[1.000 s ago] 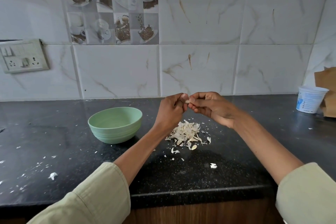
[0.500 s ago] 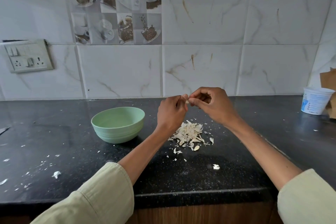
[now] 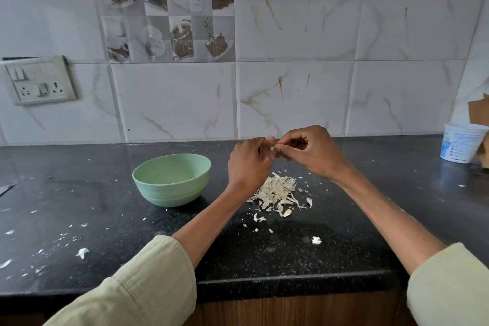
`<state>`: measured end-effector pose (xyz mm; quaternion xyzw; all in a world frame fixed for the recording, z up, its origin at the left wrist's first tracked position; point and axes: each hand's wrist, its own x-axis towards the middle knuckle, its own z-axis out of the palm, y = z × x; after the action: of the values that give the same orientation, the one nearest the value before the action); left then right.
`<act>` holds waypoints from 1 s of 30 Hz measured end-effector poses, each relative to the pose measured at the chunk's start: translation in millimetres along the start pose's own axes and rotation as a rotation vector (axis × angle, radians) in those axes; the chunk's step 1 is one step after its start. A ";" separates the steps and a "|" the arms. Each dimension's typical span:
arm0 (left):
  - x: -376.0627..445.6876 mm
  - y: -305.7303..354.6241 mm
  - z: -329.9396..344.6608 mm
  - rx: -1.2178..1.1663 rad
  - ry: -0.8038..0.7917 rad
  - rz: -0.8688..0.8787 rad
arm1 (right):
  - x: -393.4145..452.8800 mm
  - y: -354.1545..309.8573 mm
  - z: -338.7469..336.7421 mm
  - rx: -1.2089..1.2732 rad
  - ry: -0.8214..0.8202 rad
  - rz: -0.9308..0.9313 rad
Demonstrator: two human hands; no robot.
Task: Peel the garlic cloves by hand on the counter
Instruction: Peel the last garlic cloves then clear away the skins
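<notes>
A small pale garlic clove (image 3: pixel 272 148) is held above the black counter (image 3: pixel 79 206), mostly hidden by fingers. My left hand (image 3: pixel 248 164) pinches it from the left with curled fingers. My right hand (image 3: pixel 309 151) pinches it from the right between thumb and forefinger. Both hands meet over a heap of papery garlic skins (image 3: pixel 277 190). One clove-like piece (image 3: pixel 287 212) lies at the heap's near edge. A pale green bowl (image 3: pixel 172 180) stands to the left of my left hand; its visible inside holds nothing.
A white plastic tub (image 3: pixel 461 141) and brown cardboard (image 3: pixel 479 114) stand at the far right. A switch and socket plate (image 3: pixel 39 82) is on the tiled wall at left. Skin flakes (image 3: pixel 82 252) are scattered over the counter's left and front.
Both hands stay together on the clove. My right hand's fingers have shifted a little on it. The view has drifted slightly.
</notes>
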<state>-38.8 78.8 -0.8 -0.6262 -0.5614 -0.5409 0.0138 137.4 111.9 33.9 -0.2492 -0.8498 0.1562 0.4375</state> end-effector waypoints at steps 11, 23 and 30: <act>-2.9 2.7 1.8 0.020 -0.050 0.011 | 0.0 2.8 2.3 -0.045 0.058 0.025; -2.2 1.5 -2.2 0.039 -0.020 -0.008 | -0.3 -3.4 -4.4 -0.022 0.044 -0.012; -3.7 2.4 -3.5 0.096 -0.017 0.051 | -1.6 -4.4 -4.6 -0.016 0.014 -0.023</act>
<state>-38.6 73.1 -0.5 -0.6436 -0.5706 -0.5073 0.0530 140.7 107.6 37.5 -0.2439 -0.8508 0.1427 0.4431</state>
